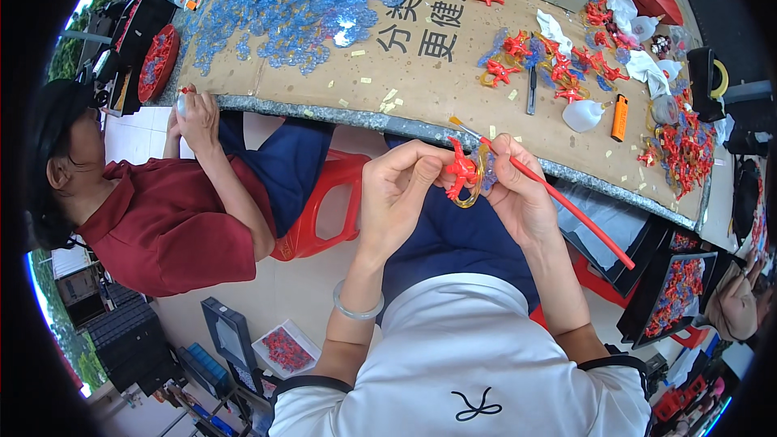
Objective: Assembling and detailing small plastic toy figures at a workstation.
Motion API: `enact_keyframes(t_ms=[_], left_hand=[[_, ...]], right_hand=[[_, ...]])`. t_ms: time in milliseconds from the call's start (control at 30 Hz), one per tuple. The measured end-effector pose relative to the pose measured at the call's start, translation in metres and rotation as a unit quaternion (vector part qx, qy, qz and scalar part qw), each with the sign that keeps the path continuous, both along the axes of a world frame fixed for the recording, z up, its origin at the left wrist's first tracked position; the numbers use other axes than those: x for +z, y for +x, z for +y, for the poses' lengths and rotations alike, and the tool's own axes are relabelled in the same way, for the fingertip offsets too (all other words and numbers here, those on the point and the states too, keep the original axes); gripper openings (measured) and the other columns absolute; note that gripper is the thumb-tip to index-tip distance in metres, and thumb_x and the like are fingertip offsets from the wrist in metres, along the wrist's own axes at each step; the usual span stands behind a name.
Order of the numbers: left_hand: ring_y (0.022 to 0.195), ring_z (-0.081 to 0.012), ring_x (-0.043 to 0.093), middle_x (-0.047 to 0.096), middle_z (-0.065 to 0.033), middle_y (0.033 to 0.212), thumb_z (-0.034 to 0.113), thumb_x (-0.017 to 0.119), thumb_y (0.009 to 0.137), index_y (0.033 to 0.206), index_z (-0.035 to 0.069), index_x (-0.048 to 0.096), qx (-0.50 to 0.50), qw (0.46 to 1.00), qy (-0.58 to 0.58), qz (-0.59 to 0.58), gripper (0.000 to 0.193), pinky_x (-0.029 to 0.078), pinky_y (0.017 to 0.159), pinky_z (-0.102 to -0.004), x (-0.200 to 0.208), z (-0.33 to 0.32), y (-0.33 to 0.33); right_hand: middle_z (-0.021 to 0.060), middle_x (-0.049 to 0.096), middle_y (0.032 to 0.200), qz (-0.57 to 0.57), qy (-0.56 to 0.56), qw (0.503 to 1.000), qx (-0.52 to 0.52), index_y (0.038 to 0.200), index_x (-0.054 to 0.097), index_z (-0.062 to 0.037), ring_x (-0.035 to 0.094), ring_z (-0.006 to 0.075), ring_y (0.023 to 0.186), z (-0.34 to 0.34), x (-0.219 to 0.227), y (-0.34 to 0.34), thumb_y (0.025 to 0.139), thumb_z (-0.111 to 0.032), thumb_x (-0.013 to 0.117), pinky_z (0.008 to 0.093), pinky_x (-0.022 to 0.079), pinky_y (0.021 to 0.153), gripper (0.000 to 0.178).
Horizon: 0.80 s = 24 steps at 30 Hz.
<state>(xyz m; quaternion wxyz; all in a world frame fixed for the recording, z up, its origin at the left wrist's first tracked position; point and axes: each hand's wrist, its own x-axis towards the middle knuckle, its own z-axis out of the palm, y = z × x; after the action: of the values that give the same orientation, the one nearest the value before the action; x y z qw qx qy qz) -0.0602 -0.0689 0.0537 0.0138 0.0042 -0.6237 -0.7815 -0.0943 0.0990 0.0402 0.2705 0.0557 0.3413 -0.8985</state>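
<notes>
The left hand (407, 186) grips one red toy (461, 168), its edge partly hidden; the right hand (520, 192) grips one partly covered red brush (584, 220).

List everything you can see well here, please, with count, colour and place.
Held figure: one, red, yellow and blue, between both hands
Brush: one, red-handled, in right hand
Blue pieces: many, translucent, table's left part
Loose figures: many, mostly red, table's right
Lighter: one, orange, table's right
Bottle: one, white, beside lighter
Tape roll: one, yellow, far right
Table: one, brown-topped, ahead
Co-worker: one, dark-red shirt, left
Stool: one, red, beneath co-worker
Left hand: one, bare, at figure
Right hand: one, bare, at brush
</notes>
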Motion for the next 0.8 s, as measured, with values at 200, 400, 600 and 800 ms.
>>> enact_keyframes(t_ms=[200,400,600,800], left_hand=[[0.090,-0.0123,0.060,0.058,-0.0107,0.113,0.010,0.067,0.086,0.123,-0.005,0.052,-0.035,0.997,-0.015,0.073,0.043,0.051,0.074,-0.0251,0.001,0.006,-0.001],[0.090,-0.0157,0.063,0.059,-0.0134,0.107,-0.010,0.057,0.084,0.130,-0.006,0.045,-0.016,0.999,0.042,-0.012,0.048,0.053,0.076,-0.0269,0.007,0.008,0.000],[0.081,-0.0172,0.065,0.061,-0.0126,0.097,-0.010,0.053,0.087,0.134,-0.006,0.041,-0.024,0.999,0.029,-0.019,0.049,0.054,0.071,-0.0279,0.009,0.007,-0.003],[0.082,-0.0186,0.065,0.060,-0.0126,0.097,-0.008,0.053,0.088,0.135,-0.006,0.040,-0.033,0.999,0.035,-0.004,0.049,0.054,0.068,-0.0276,0.010,0.006,-0.005]], right_hand=[[0.0022,0.056,0.086,-0.026,-0.007,0.999,-0.024,0.085,0.044,-0.0110,0.060,0.0135,0.080,-0.002,0.004,0.003,0.090,-0.015,0.062,0.0299,0.051,0.073,0.019],[0.0045,0.058,0.086,0.077,0.051,0.995,-0.031,0.084,0.042,-0.0106,0.061,0.0129,0.081,0.004,-0.001,0.003,0.085,-0.009,0.068,0.0293,0.052,0.069,0.026],[0.0098,0.062,0.081,0.093,0.125,0.986,-0.059,0.082,0.040,-0.0105,0.062,0.0139,0.071,0.003,0.005,0.001,0.081,-0.008,0.071,0.0277,0.052,0.064,0.031],[0.0103,0.063,0.079,0.103,0.134,0.984,-0.058,0.082,0.038,-0.0105,0.062,0.0142,0.068,0.001,0.005,-0.003,0.081,-0.009,0.072,0.0253,0.050,0.064,0.034]])
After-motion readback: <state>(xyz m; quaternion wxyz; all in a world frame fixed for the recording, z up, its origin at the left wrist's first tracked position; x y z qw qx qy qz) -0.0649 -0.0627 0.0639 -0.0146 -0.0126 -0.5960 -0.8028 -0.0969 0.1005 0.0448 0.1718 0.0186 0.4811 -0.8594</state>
